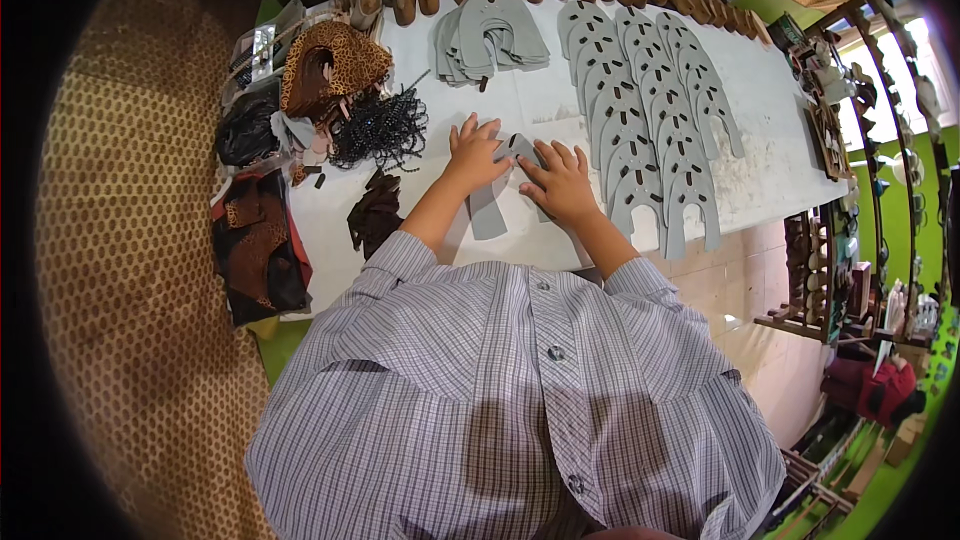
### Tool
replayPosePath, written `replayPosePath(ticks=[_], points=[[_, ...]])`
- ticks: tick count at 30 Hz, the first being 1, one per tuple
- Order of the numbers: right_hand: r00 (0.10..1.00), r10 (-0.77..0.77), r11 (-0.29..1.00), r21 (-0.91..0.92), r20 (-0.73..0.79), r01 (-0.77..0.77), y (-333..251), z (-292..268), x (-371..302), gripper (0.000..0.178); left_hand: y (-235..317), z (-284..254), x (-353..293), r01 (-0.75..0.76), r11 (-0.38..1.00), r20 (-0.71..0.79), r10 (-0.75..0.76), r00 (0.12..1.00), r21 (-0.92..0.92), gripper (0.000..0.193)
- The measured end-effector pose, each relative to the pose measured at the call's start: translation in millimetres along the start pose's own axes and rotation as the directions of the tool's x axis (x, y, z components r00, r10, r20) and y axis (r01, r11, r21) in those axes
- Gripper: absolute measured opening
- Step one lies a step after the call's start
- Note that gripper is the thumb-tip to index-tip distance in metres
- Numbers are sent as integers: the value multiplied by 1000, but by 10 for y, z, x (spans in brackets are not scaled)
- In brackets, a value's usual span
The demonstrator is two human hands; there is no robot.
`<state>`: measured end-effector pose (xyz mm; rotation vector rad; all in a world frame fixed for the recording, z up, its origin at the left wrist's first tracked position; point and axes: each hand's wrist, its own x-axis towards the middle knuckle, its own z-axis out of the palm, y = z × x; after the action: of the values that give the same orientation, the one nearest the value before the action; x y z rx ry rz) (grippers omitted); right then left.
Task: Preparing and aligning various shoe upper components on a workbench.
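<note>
Here both hands, left hand [474, 152] and right hand [560, 180], press flat, grip released, on a grey cut-out piece [492, 202].

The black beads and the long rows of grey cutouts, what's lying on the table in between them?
In the head view, both hands, left and right, press flat on one grey horseshoe-shaped piece between the black beads and the grey rows.

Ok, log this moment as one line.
left hand: flat on grey cut-out piece | right hand: pressing same piece | white table
</note>
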<state>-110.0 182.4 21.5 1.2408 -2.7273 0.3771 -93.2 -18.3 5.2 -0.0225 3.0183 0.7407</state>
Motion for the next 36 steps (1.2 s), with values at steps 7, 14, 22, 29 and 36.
replayPosePath(ticks=[7, 14, 22, 29, 36], points=[[1000, 6, 998, -64, -12, -6, 10, 53, 14, 44, 34, 85, 44, 75, 996, -11, -76, 997, -44, 38], [999, 40, 996, -81, 17, -39, -35, 78, 33, 42, 1, 129, 88, 132, 983, 12, -132, 991, -124, 32], [987, 158, 987, 12, -1, -158, -118, 98, -48, 40, 90, -172, 210, 312, 856, 261, -218, 941, -411, 60], [980, 194, 979, 64, 33, -196, -137, 65, -42, 41, -109, -34, 386, 62, 997, 177, -70, 982, 52, 39], [974, 218, 971, 93, 56, -222, -89, 60, -56, 36, 71, -146, 312, 3, 1000, 220, 2, 975, -24, 14]])
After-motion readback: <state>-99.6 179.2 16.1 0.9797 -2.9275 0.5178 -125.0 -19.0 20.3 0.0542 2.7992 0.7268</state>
